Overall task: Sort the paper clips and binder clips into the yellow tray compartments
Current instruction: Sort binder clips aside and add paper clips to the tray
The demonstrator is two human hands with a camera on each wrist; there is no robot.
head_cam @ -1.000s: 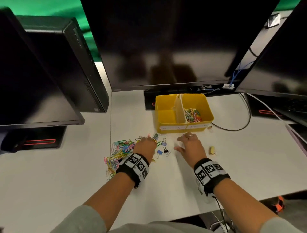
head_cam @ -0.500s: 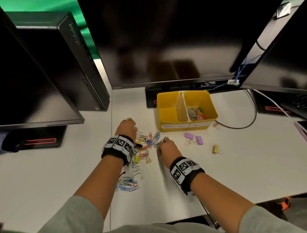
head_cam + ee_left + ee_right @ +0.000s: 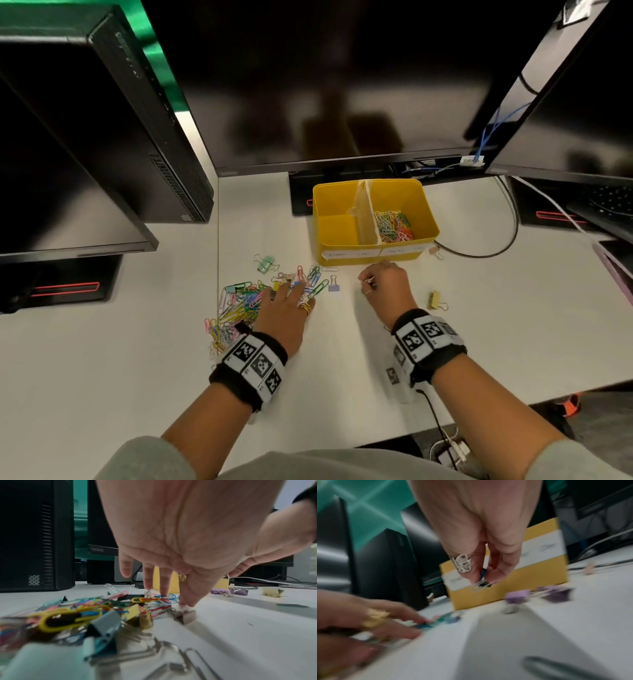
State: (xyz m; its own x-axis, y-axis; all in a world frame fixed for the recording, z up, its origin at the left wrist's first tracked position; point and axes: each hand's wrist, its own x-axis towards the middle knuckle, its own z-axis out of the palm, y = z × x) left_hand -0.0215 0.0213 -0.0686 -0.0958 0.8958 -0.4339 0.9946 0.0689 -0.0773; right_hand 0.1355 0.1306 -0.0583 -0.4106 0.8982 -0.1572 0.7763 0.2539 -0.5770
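- While the left hand point(image 3: 286, 310) lay with fingers point(image 3: 164, 582) spread on the mixed pile of clips point(image 3: 239, 305), the right hand point(image 3: 385, 286) pinched a small binder clip point(image 3: 482, 584) between thumb and fingertips.
- Beyond those fingertips stood the yellow tray point(image 3: 342, 245), paper clips point(image 3: 394, 224) in its right compartment.
- Judging by this, a binder-clip pickup was in hand; next, carry it over the near wall into the left compartment.

Head view: taken from above, facing forward and down over the bench point(image 3: 342, 359), both forearms and the tray point(image 3: 329, 219) included. Left wrist view: set low, just above the bench point(image 3: 240, 635), facing along the left hand point(image 3: 180, 534) toward the tray point(image 3: 157, 580). Right wrist view: tilted, blurred, close behind the right hand point(image 3: 479, 527). The tray point(image 3: 513, 588) and clips are shared by all three.
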